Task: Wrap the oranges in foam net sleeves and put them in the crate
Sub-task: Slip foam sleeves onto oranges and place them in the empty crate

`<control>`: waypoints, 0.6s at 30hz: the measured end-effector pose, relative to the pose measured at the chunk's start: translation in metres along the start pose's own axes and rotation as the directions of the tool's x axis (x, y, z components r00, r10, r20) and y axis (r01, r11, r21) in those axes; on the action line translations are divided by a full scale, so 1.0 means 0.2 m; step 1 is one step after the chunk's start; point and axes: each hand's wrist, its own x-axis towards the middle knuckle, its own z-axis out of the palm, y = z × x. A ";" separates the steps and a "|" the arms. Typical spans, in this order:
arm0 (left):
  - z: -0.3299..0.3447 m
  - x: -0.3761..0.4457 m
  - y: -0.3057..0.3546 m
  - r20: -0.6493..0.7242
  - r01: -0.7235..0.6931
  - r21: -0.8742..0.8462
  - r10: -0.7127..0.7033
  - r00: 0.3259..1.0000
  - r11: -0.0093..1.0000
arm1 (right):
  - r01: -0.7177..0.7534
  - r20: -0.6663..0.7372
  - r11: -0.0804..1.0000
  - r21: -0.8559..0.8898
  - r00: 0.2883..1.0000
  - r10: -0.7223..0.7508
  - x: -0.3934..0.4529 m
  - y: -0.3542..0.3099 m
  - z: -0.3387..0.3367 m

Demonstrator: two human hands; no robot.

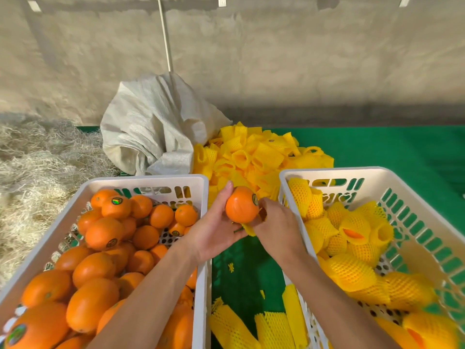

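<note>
While it sits bare and glossy between the two crates, the orange (241,205) shows a small sticker at its right edge, above the green cloth (377,147). Left hand (216,222) cups it from below, fingers curled round the fruit, thumb up its left side. Right hand (274,220) pinches a yellow foam net sleeve (247,229) at the orange's lower right. Wrapped fruit fills the right crate (327,172); bare ones pile in the left crate (151,180).
</note>
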 end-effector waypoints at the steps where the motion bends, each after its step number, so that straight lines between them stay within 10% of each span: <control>1: 0.00 0.00 0.00 0.000 -0.001 0.012 0.001 1.000 1.000 | -0.016 -0.003 0.999 0.037 1.000 0.017 0.00 0.00 0.00; 18: 0.06 0.03 -0.01 -0.240 -0.045 0.146 0.080 0.967 0.988 | -0.137 0.108 0.844 0.519 0.990 0.095 0.07 0.11 -0.08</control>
